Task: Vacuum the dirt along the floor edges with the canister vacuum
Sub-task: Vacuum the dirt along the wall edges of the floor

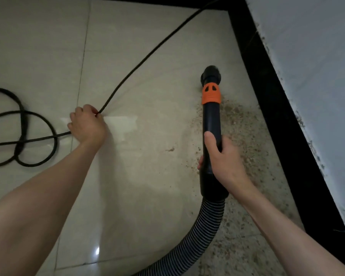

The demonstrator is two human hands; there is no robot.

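Note:
My right hand (222,160) grips the black vacuum wand (212,118), which has an orange collar (211,93) and a round black nozzle (211,73) pointing at the floor. A ribbed black hose (199,232) curves down from the wand toward the bottom edge. Brown dirt (245,136) lies scattered on the pale tiles beside the black skirting (277,100). My left hand (87,123) holds the black power cord (147,54) low over the tiles. The canister itself is out of view.
The cord runs from my left hand up to the far corner and loops on the floor at the left (22,136). A white wall (317,56) with grimy marks rises behind the skirting. Pale tiled floor (137,176) lies between my arms.

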